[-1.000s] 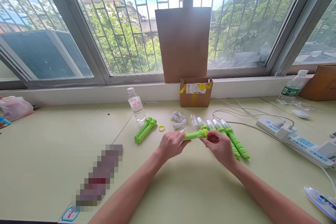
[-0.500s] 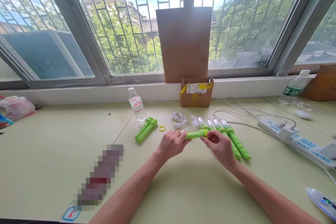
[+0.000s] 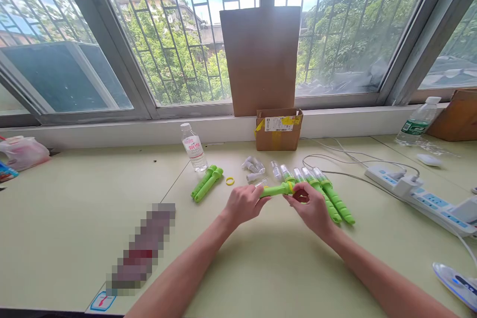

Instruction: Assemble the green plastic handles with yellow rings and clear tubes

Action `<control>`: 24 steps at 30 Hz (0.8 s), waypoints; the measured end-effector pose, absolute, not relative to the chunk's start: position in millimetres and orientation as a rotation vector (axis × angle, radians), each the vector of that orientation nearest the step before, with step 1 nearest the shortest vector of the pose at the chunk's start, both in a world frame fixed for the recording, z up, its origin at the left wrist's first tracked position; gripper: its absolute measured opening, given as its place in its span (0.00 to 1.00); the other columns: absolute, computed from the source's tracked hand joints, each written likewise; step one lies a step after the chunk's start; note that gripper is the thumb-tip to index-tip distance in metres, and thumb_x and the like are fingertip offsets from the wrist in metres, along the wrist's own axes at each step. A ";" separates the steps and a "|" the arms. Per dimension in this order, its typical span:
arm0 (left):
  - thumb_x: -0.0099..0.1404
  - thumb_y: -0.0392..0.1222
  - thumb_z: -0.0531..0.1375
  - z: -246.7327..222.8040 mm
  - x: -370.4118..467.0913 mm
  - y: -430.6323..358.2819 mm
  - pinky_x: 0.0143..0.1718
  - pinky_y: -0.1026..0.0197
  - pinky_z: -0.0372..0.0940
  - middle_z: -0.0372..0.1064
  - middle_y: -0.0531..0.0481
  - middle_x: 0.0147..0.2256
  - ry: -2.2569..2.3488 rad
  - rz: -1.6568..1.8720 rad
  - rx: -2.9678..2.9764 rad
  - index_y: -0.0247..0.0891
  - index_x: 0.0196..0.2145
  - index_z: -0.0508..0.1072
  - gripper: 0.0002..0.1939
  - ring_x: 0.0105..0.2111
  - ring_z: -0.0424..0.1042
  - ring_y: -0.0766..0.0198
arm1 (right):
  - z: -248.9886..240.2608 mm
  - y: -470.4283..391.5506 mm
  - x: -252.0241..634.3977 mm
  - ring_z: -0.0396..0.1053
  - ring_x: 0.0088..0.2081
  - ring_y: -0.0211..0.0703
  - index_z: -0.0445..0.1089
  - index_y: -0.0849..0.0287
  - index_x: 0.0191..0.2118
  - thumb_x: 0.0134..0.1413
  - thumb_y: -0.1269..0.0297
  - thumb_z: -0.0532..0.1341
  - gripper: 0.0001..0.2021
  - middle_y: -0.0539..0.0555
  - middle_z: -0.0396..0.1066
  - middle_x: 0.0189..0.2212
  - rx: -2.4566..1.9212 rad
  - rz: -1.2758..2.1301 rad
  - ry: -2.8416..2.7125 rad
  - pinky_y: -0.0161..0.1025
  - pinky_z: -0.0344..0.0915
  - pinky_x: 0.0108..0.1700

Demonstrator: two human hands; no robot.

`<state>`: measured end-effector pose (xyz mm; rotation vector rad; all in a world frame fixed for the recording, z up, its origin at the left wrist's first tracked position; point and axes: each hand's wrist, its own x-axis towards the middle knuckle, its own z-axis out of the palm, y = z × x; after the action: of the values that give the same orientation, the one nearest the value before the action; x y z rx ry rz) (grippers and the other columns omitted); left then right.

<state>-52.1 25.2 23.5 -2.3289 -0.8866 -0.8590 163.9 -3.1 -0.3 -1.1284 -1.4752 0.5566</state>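
Observation:
My left hand [image 3: 243, 204] is closed around a green plastic tube-shaped handle [image 3: 275, 191], held level just above the table. At the handle's right end, my right hand [image 3: 312, 207] pinches a yellow ring [image 3: 291, 187] that sits around it; the fingertips partly cover that end. Beyond my right hand lie several green handles with clear tips [image 3: 337, 202]. Clear plastic caps [image 3: 254, 164] are loose behind my hands. To the left, two green handles without clear tips [image 3: 208, 185] lie side by side, near a loose yellow ring [image 3: 230, 181].
A water bottle [image 3: 194, 148] and a small cardboard box [image 3: 278, 140] stand at the back. On the right are a white power strip [image 3: 421, 196] with cables, another bottle [image 3: 416, 123] and a white device [image 3: 455, 283]. A pixelated object [image 3: 143, 248] lies at left front.
Both hands keep almost the same hold on the green handle and its yellow ring. The whole view has shifted very slightly.

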 end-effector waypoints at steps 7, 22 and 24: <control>0.68 0.48 0.53 21.8 -51.8 25.9 0.19 0.63 0.46 0.64 0.54 0.19 -0.889 -0.919 -2.348 0.38 0.30 0.64 0.12 0.17 0.63 0.67 | 3.7 -5.4 163.0 0.69 0.24 0.41 0.66 0.58 0.30 0.50 0.56 0.66 0.12 0.49 0.67 0.24 -1.086 0.547 -1.458 0.39 0.70 0.29; 0.65 0.51 0.56 23.1 -48.9 22.0 0.19 0.66 0.50 0.63 0.57 0.17 -1.186 -1.180 -2.577 0.39 0.31 0.65 0.13 0.16 0.62 0.69 | 5.3 -7.1 161.3 0.70 0.27 0.41 0.65 0.57 0.36 0.51 0.57 0.66 0.13 0.51 0.69 0.27 -1.088 0.445 -1.477 0.40 0.73 0.30; 0.65 0.51 0.55 26.0 -48.4 20.6 0.19 0.66 0.50 0.60 0.58 0.16 -1.268 -1.221 -2.638 0.40 0.31 0.65 0.12 0.15 0.59 0.69 | 5.1 -7.8 160.7 0.71 0.28 0.42 0.63 0.57 0.37 0.52 0.56 0.65 0.13 0.51 0.69 0.28 -1.086 0.433 -1.489 0.42 0.74 0.32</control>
<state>-48.4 20.6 26.0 -2.6384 -1.2682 -1.2214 160.7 -7.8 5.1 -1.0857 -1.4890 0.4333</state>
